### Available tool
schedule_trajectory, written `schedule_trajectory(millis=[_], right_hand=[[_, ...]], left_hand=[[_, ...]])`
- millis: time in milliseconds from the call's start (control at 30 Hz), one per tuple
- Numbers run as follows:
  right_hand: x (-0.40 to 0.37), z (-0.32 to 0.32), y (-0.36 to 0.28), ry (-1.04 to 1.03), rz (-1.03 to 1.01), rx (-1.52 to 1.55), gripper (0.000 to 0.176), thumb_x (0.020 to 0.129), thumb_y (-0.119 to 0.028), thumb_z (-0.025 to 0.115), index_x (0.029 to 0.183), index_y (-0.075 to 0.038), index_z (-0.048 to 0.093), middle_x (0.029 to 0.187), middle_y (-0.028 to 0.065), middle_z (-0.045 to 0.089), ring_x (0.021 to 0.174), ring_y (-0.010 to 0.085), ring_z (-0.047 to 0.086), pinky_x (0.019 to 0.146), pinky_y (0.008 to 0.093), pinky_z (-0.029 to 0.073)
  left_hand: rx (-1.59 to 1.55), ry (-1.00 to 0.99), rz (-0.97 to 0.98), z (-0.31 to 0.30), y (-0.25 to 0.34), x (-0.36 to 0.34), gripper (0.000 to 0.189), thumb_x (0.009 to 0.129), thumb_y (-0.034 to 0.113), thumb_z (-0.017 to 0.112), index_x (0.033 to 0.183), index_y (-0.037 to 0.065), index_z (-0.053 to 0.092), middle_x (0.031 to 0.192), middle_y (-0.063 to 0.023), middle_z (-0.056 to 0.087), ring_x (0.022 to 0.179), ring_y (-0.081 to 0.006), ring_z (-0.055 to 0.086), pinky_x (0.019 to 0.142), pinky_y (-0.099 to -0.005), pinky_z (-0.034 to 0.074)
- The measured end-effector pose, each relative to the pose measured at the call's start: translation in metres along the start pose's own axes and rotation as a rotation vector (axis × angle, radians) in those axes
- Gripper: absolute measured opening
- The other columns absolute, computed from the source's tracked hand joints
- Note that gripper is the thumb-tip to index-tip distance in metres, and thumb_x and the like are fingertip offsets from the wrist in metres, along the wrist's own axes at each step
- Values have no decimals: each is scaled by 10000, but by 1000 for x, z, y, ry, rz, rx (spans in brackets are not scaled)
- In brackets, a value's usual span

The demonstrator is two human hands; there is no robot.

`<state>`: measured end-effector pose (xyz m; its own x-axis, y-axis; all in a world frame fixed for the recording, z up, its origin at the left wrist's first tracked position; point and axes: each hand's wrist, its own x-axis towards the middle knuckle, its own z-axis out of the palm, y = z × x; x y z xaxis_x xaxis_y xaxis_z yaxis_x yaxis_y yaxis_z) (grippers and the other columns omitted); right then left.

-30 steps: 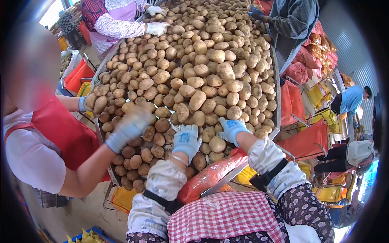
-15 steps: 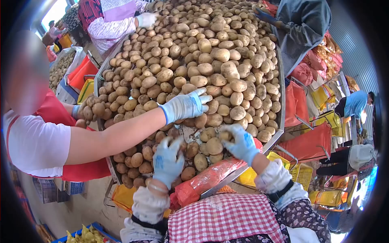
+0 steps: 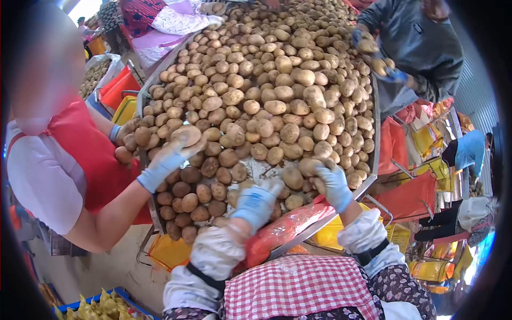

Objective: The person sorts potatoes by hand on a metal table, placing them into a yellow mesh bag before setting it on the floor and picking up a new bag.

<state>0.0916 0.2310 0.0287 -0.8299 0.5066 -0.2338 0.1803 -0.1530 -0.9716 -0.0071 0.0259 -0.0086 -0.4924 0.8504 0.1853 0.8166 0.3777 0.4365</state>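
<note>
Brown potatoes lie heaped over a metal-edged table. At its near edge, my gloved right hand is closed around potatoes, one of them partly hidden by the fingers. My gloved left hand reaches low across the near potatoes, its fingers stretched to the right and somewhat blurred. Potatoes lie right beside and under it; I see none gripped in it. Between and beyond my hands, a patch of white table surface shows. A rolled red plastic mesh bag lies along the near edge, below my hands.
On the left, a co-worker in a red apron holds potatoes in both hands. Another co-worker at the far right also holds potatoes. A third person's sleeve is at the far left. Yellow crates and red bags stand on the right.
My left hand has moved right, towards my right hand. My right hand has taken hold of potatoes. The left co-worker's arm has drawn back from the heap with a potato.
</note>
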Motion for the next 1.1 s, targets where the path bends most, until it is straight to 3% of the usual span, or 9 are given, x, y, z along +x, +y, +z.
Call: schedule_trajectory(millis=[67,400,533,700,800,867,933,1000,1100], right_hand=[[-21,-5,10,-341,149,671,503,918,-505,505,1175,-74,547,846,92,605,651,195,601,552,301,490],[-42,10,21,-132,-16,329,605,924,-577,359,1107,-30,544,919,111,570,753,195,544,649,298,479],[-16,-13,51,-185,229,662,538,899,-559,453,1216,-129,524,1041,62,596,840,212,598,614,306,545],[-3,66,42,-355,315,719,470,948,-433,406,1258,-90,492,1214,85,550,1110,246,537,1002,461,408],[-1,63,66,-773,-93,482,510,932,-388,473,1356,-120,383,1354,73,441,1267,218,399,1097,387,269],[-18,56,57,-389,-436,-845,455,945,-367,458,1328,-127,402,1342,75,446,1245,223,422,1085,396,288],[-34,81,34,-319,-503,-309,364,945,-353,381,1184,-127,537,1154,75,561,1129,212,507,963,363,416],[-30,84,24,-109,440,860,422,946,-422,380,1203,-126,539,1060,66,596,947,221,571,859,368,474],[-31,91,23,-140,366,556,613,930,-547,378,1337,-93,445,1327,70,499,1209,246,484,1038,458,378]], left_hand=[[103,-248,-227,26,18,17,243,835,130,508,1061,123,599,999,-130,647,886,-302,651,689,-422,518],[-96,-224,-247,52,8,36,245,810,175,576,984,34,675,933,-178,681,891,-329,661,761,-415,525],[-664,77,-387,-2,7,20,590,828,413,632,1254,28,498,1238,-225,540,1134,-346,535,941,-414,433],[-486,605,107,-3,33,15,494,769,263,669,1194,54,531,1123,-177,573,1050,-347,557,921,-419,435],[-361,570,211,-14,29,5,403,729,253,636,1082,65,583,1100,-167,586,1016,-351,559,888,-442,439],[-382,491,161,-29,33,-6,349,757,293,610,1015,58,598,1083,-165,593,1001,-355,556,873,-464,434],[-186,468,105,-24,30,-5,415,765,270,613,1113,47,573,1143,-183,576,1043,-369,545,912,-470,423],[-283,486,171,-34,40,-10,456,768,245,614,1169,40,544,1179,-195,560,1068,-373,538,932,-463,418],[-497,530,199,-36,37,-6,531,771,186,610,1263,32,485,1246,-216,524,1116,-381,519,973,-452,400]])
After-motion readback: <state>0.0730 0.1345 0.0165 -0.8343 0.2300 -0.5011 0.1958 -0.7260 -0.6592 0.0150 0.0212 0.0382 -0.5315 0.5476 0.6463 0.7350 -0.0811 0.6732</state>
